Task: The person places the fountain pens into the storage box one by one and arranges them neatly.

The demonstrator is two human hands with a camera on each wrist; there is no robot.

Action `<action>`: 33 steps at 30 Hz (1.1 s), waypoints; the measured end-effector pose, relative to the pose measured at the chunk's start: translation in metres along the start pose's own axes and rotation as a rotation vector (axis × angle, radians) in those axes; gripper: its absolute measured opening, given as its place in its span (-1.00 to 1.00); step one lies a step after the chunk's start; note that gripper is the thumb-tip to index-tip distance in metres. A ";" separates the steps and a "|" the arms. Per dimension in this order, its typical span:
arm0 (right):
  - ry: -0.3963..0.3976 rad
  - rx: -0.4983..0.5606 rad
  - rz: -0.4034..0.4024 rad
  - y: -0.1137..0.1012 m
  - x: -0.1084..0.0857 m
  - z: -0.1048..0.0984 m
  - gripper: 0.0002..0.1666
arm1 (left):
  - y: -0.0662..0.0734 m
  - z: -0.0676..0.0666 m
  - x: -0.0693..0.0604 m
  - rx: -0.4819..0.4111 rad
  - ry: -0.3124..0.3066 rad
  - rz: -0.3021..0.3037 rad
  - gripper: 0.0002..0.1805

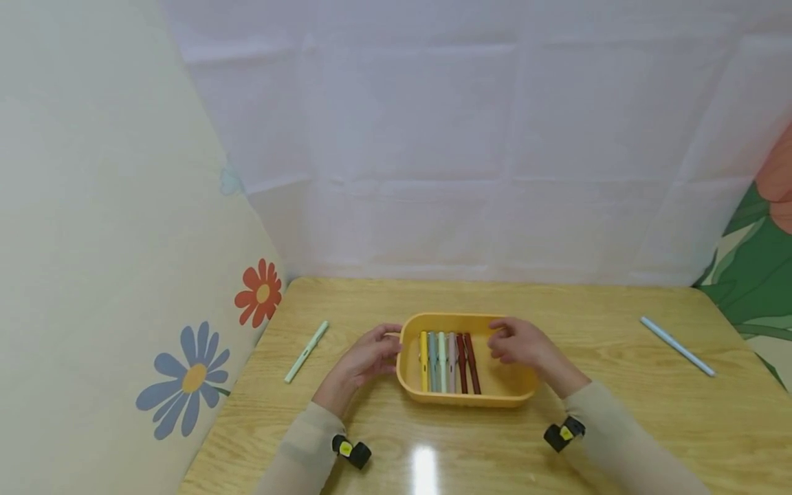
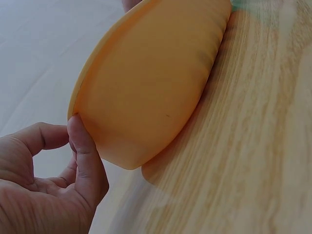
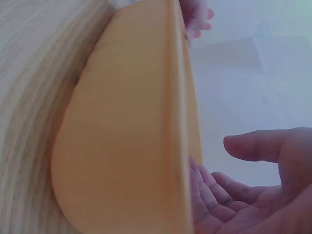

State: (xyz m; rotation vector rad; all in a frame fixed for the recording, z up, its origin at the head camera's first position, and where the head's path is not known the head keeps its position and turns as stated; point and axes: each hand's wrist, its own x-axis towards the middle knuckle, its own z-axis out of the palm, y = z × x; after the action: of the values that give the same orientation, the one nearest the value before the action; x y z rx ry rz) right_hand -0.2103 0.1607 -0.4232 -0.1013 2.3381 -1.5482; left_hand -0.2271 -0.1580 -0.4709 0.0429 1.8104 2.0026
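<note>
Pinching the yellow tray (image 1: 467, 399) by its left rim, left hand (image 1: 368, 354), right hand (image 1: 524, 345) loose-fingered over open tray floor, right of six pens (image 1: 442, 362), wide tabletop (image 1: 603, 357) beyond.

In the head view, the wood-grained desk (image 1: 606, 357) spans six o'clock and a creased pale cloth (image 1: 402, 137) hangs at twelve; toward eight, a blue-petalled flower (image 1: 194, 378) and a smaller red flower (image 1: 262, 293) mark the pale wall (image 1: 93, 151) at nine; large green leaves (image 1: 761, 275) show at three
</note>
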 end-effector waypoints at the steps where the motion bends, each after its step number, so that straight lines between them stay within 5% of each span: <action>1: -0.007 0.004 0.000 -0.001 -0.002 -0.003 -0.44 | 0.000 0.000 0.000 -0.002 0.003 -0.004 -0.50; 25: 0.022 -0.142 -0.037 0.014 -0.041 -0.083 -0.26 | 0.001 -0.002 0.001 0.002 0.021 -0.040 -0.44; 33: 0.070 -0.215 0.020 0.021 -0.049 -0.099 -0.18 | 0.002 -0.001 0.001 0.003 0.032 -0.057 -0.46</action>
State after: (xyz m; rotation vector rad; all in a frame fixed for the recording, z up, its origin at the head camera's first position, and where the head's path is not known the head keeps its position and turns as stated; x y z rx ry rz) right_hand -0.1930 0.2684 -0.3955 -0.0757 2.5464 -1.3074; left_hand -0.2286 -0.1585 -0.4693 -0.0390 1.8131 1.9722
